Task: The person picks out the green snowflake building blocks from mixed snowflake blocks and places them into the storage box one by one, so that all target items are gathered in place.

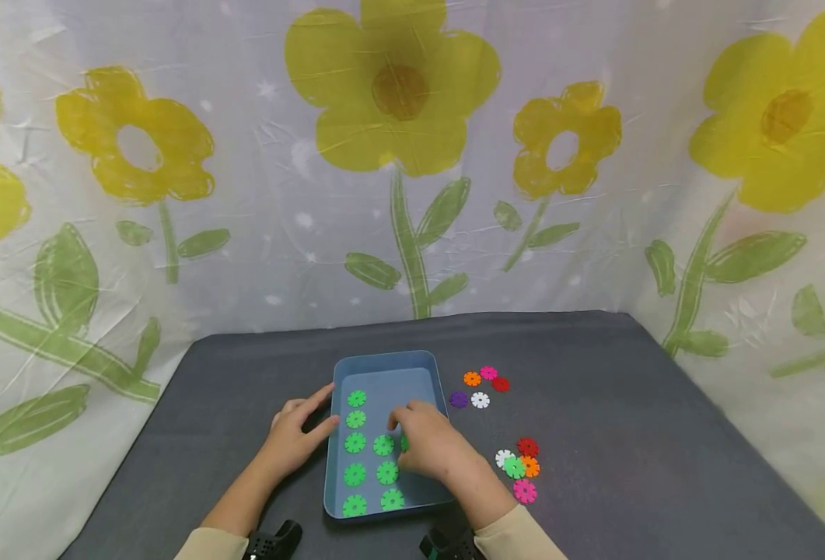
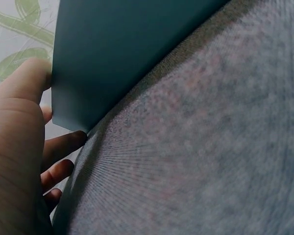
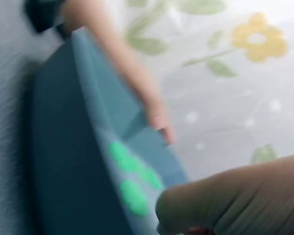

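Observation:
A shallow blue-grey tray (image 1: pixel 384 364) holds several green notched discs (image 1: pixel 354 474), laid flat in columns on its left and middle. At the tray's left side, my left hand (image 1: pixel 295 434) rests with fingers spread, its thumb and fingertips against the rim. In the left wrist view, the fingers of that hand (image 2: pixel 19 127) lie along the tray's outer wall (image 2: pixel 112 54). My right hand (image 1: pixel 429 442) reaches over the tray with bent fingers. Between its thumb and index finger shows part of a green disc (image 1: pixel 404 442); whether the fingertips pinch it is hidden.
Right of the tray, on the dark table (image 1: pixel 615 435), lie a far group of orange, pink, red, purple and white discs (image 1: pixel 480 400) and a nearer cluster with red, white, green, orange and pink discs (image 1: pixel 525 491). A flower-printed curtain (image 1: pixel 265 233) stands behind.

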Action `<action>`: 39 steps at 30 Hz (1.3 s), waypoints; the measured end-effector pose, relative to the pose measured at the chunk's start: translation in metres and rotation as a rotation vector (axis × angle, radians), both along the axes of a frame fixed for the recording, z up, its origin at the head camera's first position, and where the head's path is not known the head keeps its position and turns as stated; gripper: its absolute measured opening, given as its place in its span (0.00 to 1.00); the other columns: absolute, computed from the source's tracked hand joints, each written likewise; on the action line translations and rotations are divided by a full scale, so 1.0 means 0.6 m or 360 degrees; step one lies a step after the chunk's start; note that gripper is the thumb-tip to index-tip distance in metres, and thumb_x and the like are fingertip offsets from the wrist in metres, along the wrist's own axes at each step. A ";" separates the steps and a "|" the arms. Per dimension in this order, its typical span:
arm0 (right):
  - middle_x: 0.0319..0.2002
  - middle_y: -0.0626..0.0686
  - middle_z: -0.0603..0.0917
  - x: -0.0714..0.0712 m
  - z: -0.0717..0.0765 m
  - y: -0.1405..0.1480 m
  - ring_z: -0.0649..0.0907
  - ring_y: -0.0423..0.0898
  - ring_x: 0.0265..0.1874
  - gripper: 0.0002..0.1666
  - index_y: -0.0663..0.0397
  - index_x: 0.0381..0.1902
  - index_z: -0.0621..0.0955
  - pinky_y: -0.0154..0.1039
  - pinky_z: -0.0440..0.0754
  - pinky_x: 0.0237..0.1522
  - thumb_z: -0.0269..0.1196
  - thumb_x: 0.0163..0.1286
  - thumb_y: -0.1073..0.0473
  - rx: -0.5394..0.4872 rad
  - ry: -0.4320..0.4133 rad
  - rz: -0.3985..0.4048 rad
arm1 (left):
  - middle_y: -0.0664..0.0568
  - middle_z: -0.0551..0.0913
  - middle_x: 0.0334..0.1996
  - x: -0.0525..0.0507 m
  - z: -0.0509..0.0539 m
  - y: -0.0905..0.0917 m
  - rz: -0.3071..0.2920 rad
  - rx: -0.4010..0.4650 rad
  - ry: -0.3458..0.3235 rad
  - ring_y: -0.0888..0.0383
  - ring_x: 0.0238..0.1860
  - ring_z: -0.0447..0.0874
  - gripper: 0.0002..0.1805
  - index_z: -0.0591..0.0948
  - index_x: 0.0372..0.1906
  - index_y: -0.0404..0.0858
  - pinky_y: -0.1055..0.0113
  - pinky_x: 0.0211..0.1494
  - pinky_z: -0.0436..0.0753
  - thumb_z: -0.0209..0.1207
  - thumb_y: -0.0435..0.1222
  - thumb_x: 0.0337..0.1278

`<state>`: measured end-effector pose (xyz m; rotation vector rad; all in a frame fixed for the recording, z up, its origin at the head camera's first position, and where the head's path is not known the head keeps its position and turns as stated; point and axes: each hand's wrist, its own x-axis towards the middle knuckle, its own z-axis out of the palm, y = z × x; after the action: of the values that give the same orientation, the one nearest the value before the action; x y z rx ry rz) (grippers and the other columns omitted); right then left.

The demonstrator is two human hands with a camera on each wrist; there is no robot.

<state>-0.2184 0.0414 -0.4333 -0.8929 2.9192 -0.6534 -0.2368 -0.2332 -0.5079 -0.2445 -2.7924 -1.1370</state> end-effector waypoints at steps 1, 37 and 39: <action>0.38 0.48 0.77 0.001 -0.008 -0.005 0.75 0.45 0.37 0.20 0.53 0.44 0.84 0.40 0.77 0.40 0.76 0.52 0.68 0.0042 0.0034 -0.0004 | 0.46 0.74 0.69 0.000 0.000 0.000 0.0000 -0.0001 0.0003 0.42 0.67 0.65 0.36 0.67 0.79 0.53 0.34 0.65 0.59 0.60 0.55 0.71; 0.21 0.50 0.76 -0.034 0.005 0.226 0.75 0.46 0.23 0.19 0.56 0.20 0.79 0.39 0.73 0.28 0.80 0.57 0.57 0.0044 -0.0734 -0.0782 | 0.47 0.74 0.70 0.000 0.003 0.000 -0.0012 0.0021 0.0002 0.43 0.67 0.65 0.37 0.67 0.79 0.52 0.35 0.65 0.58 0.60 0.57 0.70; 0.21 0.50 0.76 -0.041 -0.005 0.225 0.74 0.46 0.23 0.20 0.56 0.20 0.80 0.40 0.71 0.27 0.79 0.59 0.54 -0.0041 -0.0665 -0.0826 | 0.47 0.74 0.70 0.000 0.003 0.000 -0.0007 0.0010 -0.0002 0.43 0.67 0.65 0.37 0.67 0.79 0.52 0.34 0.65 0.58 0.60 0.58 0.70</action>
<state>-0.2429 0.1765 -0.4361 0.0305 2.7434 -0.7802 -0.2371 -0.2334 -0.5063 -0.2500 -2.7905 -1.1471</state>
